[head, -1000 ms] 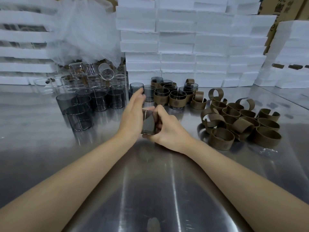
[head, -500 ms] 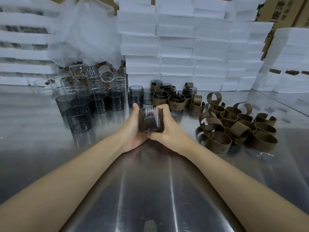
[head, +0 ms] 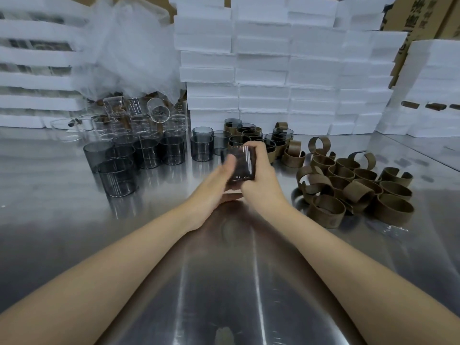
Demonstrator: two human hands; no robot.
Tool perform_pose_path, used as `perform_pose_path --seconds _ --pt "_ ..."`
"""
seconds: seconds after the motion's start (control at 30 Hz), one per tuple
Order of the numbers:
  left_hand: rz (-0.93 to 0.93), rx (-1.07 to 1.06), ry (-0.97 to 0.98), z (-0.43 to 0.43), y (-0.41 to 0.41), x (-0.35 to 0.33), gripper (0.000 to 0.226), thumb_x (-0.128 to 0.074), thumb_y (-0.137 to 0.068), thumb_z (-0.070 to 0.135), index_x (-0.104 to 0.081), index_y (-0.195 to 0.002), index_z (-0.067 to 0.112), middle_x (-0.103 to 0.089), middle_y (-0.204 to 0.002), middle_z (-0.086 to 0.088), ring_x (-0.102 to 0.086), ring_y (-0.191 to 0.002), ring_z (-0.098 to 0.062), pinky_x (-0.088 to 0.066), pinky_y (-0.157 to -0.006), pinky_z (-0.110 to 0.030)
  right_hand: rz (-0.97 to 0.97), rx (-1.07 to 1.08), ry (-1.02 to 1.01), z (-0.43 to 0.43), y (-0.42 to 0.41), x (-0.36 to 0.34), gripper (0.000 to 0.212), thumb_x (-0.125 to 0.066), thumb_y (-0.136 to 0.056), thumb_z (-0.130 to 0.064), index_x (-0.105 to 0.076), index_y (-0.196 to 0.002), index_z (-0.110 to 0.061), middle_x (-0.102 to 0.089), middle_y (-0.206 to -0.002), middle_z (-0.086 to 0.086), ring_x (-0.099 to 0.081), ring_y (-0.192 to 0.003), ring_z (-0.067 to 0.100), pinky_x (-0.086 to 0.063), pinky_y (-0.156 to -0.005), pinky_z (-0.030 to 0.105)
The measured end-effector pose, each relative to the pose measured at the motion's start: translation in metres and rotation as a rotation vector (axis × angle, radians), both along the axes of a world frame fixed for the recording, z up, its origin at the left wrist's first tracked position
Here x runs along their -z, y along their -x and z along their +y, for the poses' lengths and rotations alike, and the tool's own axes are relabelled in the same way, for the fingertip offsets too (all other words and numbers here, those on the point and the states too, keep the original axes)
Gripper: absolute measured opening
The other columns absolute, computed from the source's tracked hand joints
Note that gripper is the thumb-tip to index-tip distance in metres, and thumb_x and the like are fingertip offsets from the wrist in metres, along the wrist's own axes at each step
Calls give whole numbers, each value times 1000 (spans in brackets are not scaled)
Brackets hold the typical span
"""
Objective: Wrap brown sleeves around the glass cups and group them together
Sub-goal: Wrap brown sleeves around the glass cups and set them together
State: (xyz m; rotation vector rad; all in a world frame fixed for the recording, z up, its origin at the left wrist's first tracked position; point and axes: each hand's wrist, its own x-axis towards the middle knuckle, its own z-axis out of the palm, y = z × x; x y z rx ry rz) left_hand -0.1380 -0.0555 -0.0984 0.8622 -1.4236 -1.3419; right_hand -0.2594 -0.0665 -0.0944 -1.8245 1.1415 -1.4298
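Glass cup (head: pixel 242 164), dark and streaked with motion blur, sits above the steel table (head: pixel 224 282) between both hands, just near of the middle of the far row of cups. A brown sleeve (head: pixel 241 176) appears to cover its wall, but the blur hides whether the ends meet. The right hand (head: pixel 261 188) grasps the cup from the right, with its fingers curled over the far top edge. The left hand (head: pixel 211 188) holds it from the left and below, thumb laid against the near left face. That hand is smeared, so the lie of its other fingers cannot be told.

Just beyond the hands stands a cluster of finished sleeved cups (head: pixel 251 135), packed close and touching. To their left stand bare smoky cups (head: pixel 149 153), upright in a loose group, one standing nearest at the left front. Behind those is a jumble of clear cups (head: pixel 139 120), some tipped on their sides. To the right of the hands lies a heap of loose sleeves (head: pixel 353 188), curled open and piled over one another, with a few strays between the heap and the finished cluster.

White foam boxes (head: pixel 273 70) are stacked high along the far edge. A crumpled clear plastic bag (head: pixel 129 46) hangs over the clear cups, and cardboard cartons (head: pixel 423 11) show at the far right.
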Motion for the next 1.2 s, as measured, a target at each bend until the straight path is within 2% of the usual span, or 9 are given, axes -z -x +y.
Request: perform_pose_path --seconds 0.17,0.27,0.37,0.5,0.7,0.83,1.0,1.13,1.2 --pt "-92 25 72 3 2 3 58 -55 -79 51 -52 -128 22 -63 -128 -7 -59 -120 -20 -52 -99 -39 202 99 55 -4 14 -4 69 -49 -76 10 -47 -136 -24 -66 -96 -2 -66 -75 20 -58 -67 35" --pt "-34 -54 62 1 2 5 55 -58 -74 57 -57 -121 28 -66 -118 12 -61 -112 -5 -55 -91 -29 322 260 78 -7 18 -3 48 -45 -77 10 -70 -108 -18 -67 -72 -1 -63 -71 26 -55 -68 45" --pt "-23 -298 39 -5 -1 6 44 -66 -81 54 -58 -110 22 -65 -101 8 -63 -101 -12 -54 -84 -28 23 189 -101 -5 13 -5 37 -41 -86 5 -72 -90 -15 -64 -65 -2 -62 -70 17 -55 -78 39" --pt "-443 -423 301 -3 -9 5 27 -74 -77 50 -60 -91 32 -66 -84 16 -61 -77 7 -44 -65 -7 -439 -23 -438 3 -9 -9 36 -33 -104 -32 -66 -95 -22 -71 -100 8 -66 -101 23 -51 -95 38" --pt "-561 -257 474 6 -3 5 36 -74 -71 51 -63 -102 36 -67 -88 22 -61 -82 13 -42 -66 -2 -708 33 -560 3 0 -11 67 -35 -99 -55 -77 -62 -18 -75 -75 8 -70 -81 28 -57 -69 36" --pt "-457 -156 395 5 -1 5 32 -63 -64 63 -61 -89 44 -70 -83 24 -65 -81 8 -48 -71 -11 -696 -226 -568 0 8 -12 71 -24 -101 -53 -77 -80 -9 -74 -98 19 -71 -92 34 -58 -82 44" --pt "-85 120 163 -2 8 10 34 -59 -76 44 -63 -95 15 -73 -79 4 -68 -72 -8 -55 -72 -25 -727 -428 -653 -1 15 -14 65 -24 -101 -50 -74 -96 -9 -72 -107 18 -71 -95 29 -53 -85 39" --pt "312 45 -157 -4 14 0 40 -48 -85 42 -63 -92 6 -69 -69 -10 -64 -57 -17 -55 -58 -27 -562 -224 -431 -5 3 -5 29 -39 -101 -14 -64 -113 -21 -74 -91 4 -69 -77 19 -51 -64 29" --pt "334 20 -121 -6 5 0 42 -35 -98 40 -63 -97 9 -70 -72 -7 -64 -61 -15 -56 -61 -27 -462 -231 -318 -4 5 -4 45 -40 -92 8 -60 -114 -26 -74 -91 0 -69 -79 17 -53 -63 28"
